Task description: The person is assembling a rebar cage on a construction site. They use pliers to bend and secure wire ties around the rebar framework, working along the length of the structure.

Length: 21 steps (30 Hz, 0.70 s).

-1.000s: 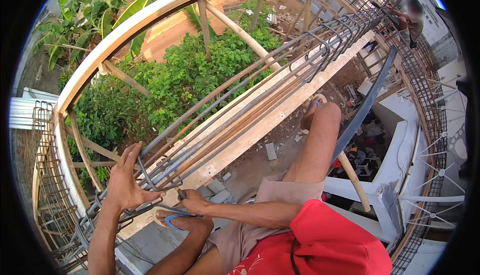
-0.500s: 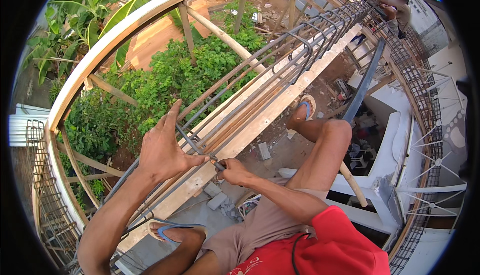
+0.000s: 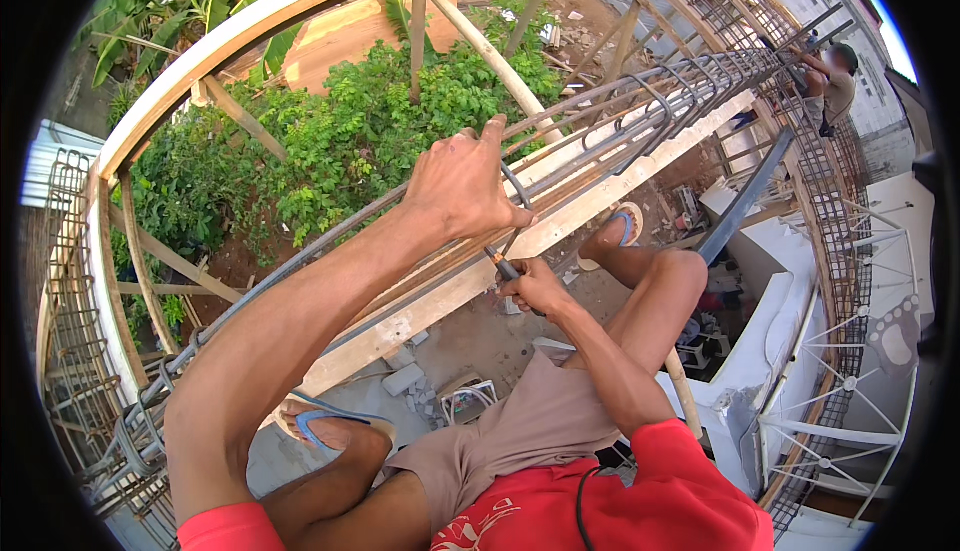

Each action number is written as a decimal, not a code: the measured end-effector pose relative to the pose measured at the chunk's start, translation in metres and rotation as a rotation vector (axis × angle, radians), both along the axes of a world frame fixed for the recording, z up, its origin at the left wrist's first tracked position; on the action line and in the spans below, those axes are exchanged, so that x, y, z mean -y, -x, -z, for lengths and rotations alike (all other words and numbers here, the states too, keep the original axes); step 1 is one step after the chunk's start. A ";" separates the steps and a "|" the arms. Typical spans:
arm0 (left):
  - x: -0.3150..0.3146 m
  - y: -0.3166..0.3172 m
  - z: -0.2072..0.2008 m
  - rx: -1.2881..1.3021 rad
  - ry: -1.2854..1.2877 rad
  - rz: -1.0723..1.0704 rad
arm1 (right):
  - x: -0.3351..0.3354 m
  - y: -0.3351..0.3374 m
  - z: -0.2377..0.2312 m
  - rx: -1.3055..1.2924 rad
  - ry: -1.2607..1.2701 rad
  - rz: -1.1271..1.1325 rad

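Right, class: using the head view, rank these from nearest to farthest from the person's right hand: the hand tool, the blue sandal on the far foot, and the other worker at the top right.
1. Hand tool: gripped in the right hand, tip at the rebar.
2. Blue sandal: just up and right, by the wooden plank.
3. Other worker: far top right, at the cage's end.

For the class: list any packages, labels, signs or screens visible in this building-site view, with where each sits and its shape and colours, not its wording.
None can be made out: no package, label, sign or screen.
Nearest thing to one: white print on the red shirt, bottom centre, mostly cut off.
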<state>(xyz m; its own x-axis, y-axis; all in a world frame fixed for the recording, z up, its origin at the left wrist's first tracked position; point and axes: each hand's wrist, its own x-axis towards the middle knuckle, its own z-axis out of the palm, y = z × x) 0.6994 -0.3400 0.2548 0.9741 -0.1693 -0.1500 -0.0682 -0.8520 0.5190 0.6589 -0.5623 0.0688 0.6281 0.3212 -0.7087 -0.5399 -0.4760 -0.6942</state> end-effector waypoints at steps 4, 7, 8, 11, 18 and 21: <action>-0.002 0.001 0.004 0.038 -0.034 0.005 | -0.007 0.023 0.016 0.171 0.126 -0.058; 0.004 -0.006 -0.001 0.005 -0.097 -0.001 | -0.025 0.059 0.012 0.265 0.144 -0.227; 0.004 -0.008 -0.003 -0.017 -0.098 0.000 | -0.036 0.073 0.008 0.462 0.167 -0.291; 0.006 -0.008 -0.003 0.045 -0.095 0.004 | -0.057 0.088 -0.012 0.468 0.074 -0.493; 0.002 -0.007 0.000 0.082 0.022 0.015 | -0.006 0.010 -0.021 0.147 0.292 0.156; 0.003 -0.009 -0.002 0.072 0.012 0.025 | 0.002 0.013 -0.001 0.231 0.295 -0.120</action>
